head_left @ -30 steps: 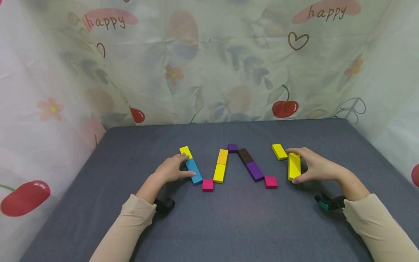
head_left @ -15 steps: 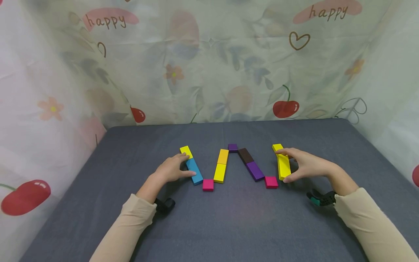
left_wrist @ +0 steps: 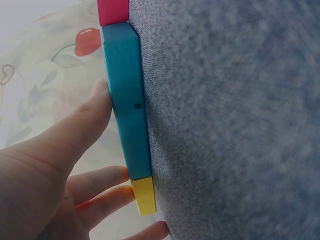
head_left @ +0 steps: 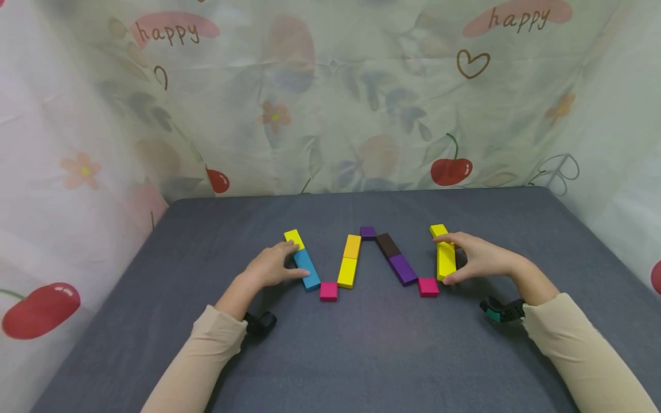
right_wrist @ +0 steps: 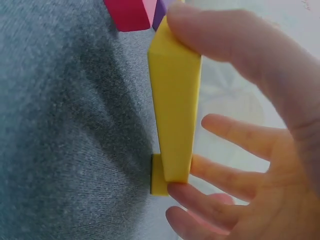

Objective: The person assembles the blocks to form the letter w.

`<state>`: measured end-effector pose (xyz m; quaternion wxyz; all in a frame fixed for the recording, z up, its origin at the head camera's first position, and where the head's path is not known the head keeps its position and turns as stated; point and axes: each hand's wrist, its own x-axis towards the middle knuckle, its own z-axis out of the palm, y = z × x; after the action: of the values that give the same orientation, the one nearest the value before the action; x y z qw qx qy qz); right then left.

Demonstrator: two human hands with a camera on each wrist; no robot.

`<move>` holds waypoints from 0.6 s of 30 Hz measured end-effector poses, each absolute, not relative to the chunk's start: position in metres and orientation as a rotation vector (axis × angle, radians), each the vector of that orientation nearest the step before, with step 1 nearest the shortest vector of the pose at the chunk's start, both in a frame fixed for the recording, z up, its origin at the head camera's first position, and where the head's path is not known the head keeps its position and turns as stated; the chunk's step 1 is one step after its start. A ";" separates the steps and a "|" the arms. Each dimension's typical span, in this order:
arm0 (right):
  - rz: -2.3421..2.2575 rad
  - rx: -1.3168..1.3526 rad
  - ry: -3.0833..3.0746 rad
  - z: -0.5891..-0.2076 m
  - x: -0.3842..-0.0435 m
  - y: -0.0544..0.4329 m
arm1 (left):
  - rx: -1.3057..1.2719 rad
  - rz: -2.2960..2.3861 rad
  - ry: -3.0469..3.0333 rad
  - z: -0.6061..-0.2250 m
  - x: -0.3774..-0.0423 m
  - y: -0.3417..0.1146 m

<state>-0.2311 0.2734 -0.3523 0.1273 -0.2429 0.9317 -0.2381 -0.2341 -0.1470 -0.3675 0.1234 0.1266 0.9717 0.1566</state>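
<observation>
My right hand pinches a long yellow block end to end, thumb at its near end and a finger at its far end. Close over the table, this block overlaps a second yellow block behind it. To its left lies a pink block. Thumb and fingertips of my left hand touch a blue block and the small yellow block that meets its far end. Another pink block adjoins the blue block's near end.
Between the hands, an orange block and a yellow block form one slanted line. A small purple block, a dark brown block and a long purple block continue the zigzag. Grey cloth covers the table; printed curtains surround it.
My right hand has carried the long yellow block left, towards the right-hand pink block and across the near end of the yellow block behind. My left hand stays in place.
</observation>
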 end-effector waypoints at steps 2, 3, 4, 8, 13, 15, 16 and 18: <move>-0.678 -0.706 2.735 -0.354 -0.232 0.273 | 0.369 0.455 2.834 -0.368 -0.234 -0.147; -0.671 -0.707 2.746 -0.355 -0.233 0.273 | 0.369 0.456 2.833 -0.367 -0.234 -0.147; -0.665 -0.711 2.757 -0.356 -0.233 0.273 | 0.368 0.456 2.832 -0.367 -0.234 -0.147; -0.653 -0.727 2.781 -0.359 -0.234 0.271 | 0.365 0.456 2.829 -0.367 -0.234 -0.147; -0.642 -0.702 2.793 -0.360 -0.233 0.268 | 0.362 0.454 2.830 -0.367 -0.234 -0.147; -0.639 -0.696 2.794 -0.360 -0.233 0.267 | 0.363 0.454 2.831 -0.367 -0.234 -0.147; -0.636 -0.688 2.796 -0.361 -0.233 0.267 | 0.363 0.455 2.831 -0.367 -0.234 -0.147; -0.633 -0.680 2.798 -0.361 -0.233 0.267 | 0.366 0.456 2.831 -0.367 -0.234 -0.147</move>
<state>-0.2331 0.2670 -0.3615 0.0968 -0.2295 0.9446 -0.2138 -0.2338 -0.1472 -0.3666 0.1250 0.1255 0.9717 0.1565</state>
